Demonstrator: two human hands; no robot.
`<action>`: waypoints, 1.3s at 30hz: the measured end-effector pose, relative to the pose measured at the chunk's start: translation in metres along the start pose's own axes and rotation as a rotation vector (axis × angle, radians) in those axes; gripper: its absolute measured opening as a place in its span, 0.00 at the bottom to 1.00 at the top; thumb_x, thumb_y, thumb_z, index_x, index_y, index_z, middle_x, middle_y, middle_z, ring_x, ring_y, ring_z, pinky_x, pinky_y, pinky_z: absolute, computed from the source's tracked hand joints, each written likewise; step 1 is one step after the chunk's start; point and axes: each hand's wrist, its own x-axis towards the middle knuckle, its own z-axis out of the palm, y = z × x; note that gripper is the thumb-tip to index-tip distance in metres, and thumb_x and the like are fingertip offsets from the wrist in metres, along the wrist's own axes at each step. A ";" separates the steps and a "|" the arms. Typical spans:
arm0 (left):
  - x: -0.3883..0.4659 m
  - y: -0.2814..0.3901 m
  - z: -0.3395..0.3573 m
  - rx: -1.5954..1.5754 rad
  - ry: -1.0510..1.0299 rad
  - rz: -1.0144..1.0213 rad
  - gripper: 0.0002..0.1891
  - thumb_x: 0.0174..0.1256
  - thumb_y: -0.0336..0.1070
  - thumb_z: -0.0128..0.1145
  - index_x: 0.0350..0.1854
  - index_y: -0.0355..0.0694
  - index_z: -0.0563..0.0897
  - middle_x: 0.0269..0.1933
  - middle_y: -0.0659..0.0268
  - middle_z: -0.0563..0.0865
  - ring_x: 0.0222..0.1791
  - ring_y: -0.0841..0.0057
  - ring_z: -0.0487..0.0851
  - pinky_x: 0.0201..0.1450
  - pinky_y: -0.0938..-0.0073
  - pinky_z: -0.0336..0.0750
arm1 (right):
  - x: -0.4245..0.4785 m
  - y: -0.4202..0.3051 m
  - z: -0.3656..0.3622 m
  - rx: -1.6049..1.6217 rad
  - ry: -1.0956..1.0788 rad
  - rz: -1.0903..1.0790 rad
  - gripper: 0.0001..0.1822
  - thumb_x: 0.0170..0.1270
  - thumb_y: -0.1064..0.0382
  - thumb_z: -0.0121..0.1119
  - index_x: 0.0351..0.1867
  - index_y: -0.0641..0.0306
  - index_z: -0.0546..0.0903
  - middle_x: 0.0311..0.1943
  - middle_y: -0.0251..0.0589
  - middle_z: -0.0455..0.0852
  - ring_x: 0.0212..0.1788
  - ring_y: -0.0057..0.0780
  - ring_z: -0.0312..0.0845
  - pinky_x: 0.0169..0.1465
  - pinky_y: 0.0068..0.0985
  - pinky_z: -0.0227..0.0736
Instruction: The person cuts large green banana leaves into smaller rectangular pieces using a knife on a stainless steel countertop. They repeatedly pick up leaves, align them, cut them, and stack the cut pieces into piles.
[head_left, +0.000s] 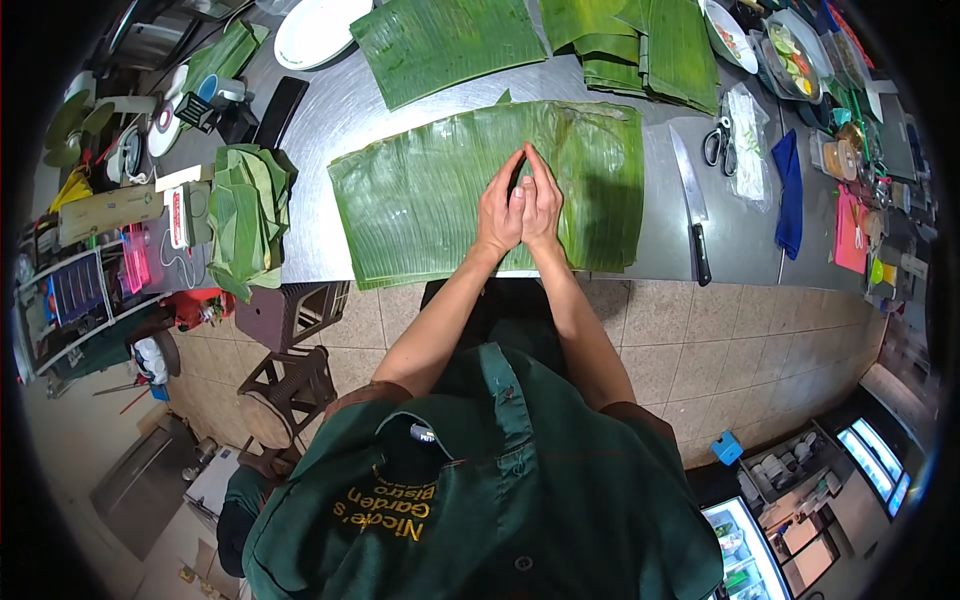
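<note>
A stack of rectangular banana leaf pieces (420, 202) lies on the steel table in front of me. Over its middle right, my left hand (501, 208) and my right hand (542, 206) are side by side, thumbs touching. Their straight fingers point away from me and the tips meet, leaving a narrow gap behind them. Nothing shows in either hand. Whether the palms' outer edges press on the top leaf cannot be told. A kitchen knife (690, 176) with a black handle rests right of the stack.
Behind are more cut banana leaves (450, 45) and another leaf pile (679, 60). Folded leaf pieces (247, 214) overhang the front edge at left. Black-handled scissors (720, 146), a plastic bag (746, 150) and a blue cloth (788, 195) lie right. Brown stools (289, 397) stand below left.
</note>
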 end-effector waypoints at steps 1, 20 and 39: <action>0.000 0.001 0.000 -0.011 -0.002 -0.009 0.36 0.79 0.60 0.38 0.71 0.31 0.71 0.67 0.41 0.78 0.66 0.45 0.78 0.68 0.57 0.72 | 0.000 0.000 0.000 -0.005 0.001 0.008 0.27 0.78 0.53 0.46 0.69 0.70 0.74 0.66 0.60 0.78 0.67 0.58 0.75 0.69 0.40 0.70; 0.000 0.000 -0.001 -0.017 0.017 -0.030 0.33 0.78 0.56 0.42 0.67 0.30 0.77 0.62 0.39 0.82 0.60 0.43 0.83 0.62 0.57 0.77 | 0.001 0.001 0.002 -0.032 0.027 -0.001 0.25 0.70 0.65 0.46 0.66 0.70 0.78 0.61 0.57 0.83 0.61 0.48 0.82 0.65 0.33 0.74; 0.002 0.001 -0.002 -0.007 0.035 -0.033 0.30 0.78 0.54 0.44 0.66 0.32 0.78 0.61 0.42 0.84 0.59 0.45 0.84 0.61 0.58 0.78 | 0.001 -0.001 0.004 -0.016 0.050 0.005 0.22 0.72 0.63 0.49 0.63 0.70 0.80 0.60 0.58 0.83 0.60 0.56 0.82 0.63 0.38 0.76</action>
